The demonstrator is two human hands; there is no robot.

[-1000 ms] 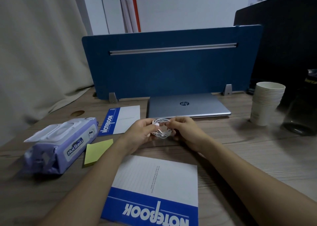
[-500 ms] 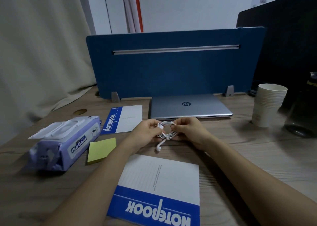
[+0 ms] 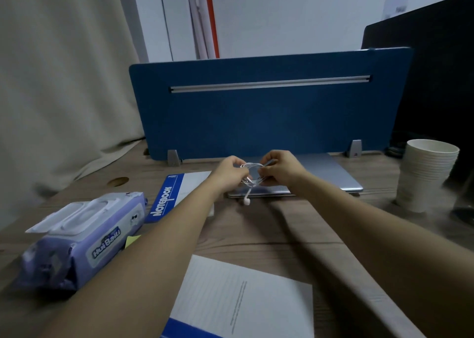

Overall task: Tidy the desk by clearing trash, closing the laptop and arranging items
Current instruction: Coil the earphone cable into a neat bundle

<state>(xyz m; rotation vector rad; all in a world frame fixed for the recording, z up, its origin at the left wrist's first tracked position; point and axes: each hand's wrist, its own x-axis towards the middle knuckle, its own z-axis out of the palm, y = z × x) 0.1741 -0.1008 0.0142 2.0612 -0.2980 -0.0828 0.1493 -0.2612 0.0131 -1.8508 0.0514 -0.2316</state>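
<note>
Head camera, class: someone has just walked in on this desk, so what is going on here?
A person is tidying a wooden desk. Both hands hold a coiled white earphone cable above the closed silver laptop: the left hand pinches one side and the right hand the other, with one earbud dangling below. A purple pack of wet wipes, two blue-and-white notebooks and a stack of white paper cups sit around them.

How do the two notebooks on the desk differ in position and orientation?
The far notebook lies beside the closed laptop, its blue band toward the left; the left forearm crosses it. The near notebook lies at the desk's front edge, larger in view, blue band toward the camera. Both are white with blue bands, flat and closed.
</note>
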